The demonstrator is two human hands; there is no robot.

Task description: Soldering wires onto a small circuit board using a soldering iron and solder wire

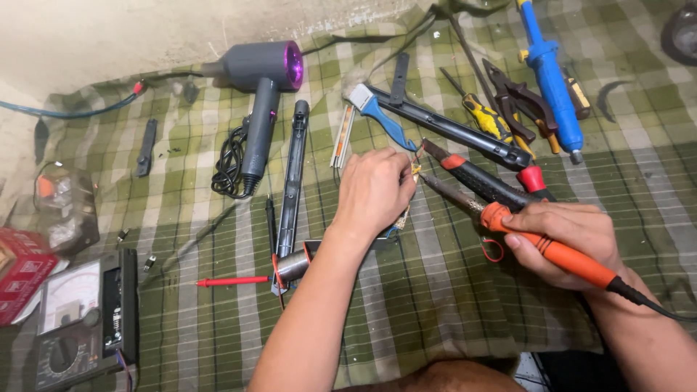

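Note:
My right hand (573, 239) grips an orange-handled soldering iron (559, 254), its metal tip (435, 185) reaching left to a small yellow-and-red wire joint (416, 168). My left hand (374, 192) pinches those thin wires at the joint, resting over a dark narrow part (385, 236) on the cloth. A red loop of wire (492, 250) lies under the iron.
On the green checked cloth (435, 305) lie a grey and purple hair dryer (261, 80), long black housing strips (292, 178), a blue-handled brush (381, 112), red-black knife (479, 178), pliers (519, 101), blue desoldering pump (553, 80), yellow screwdriver (486, 116), red probe (232, 281), analog multimeter (76, 319).

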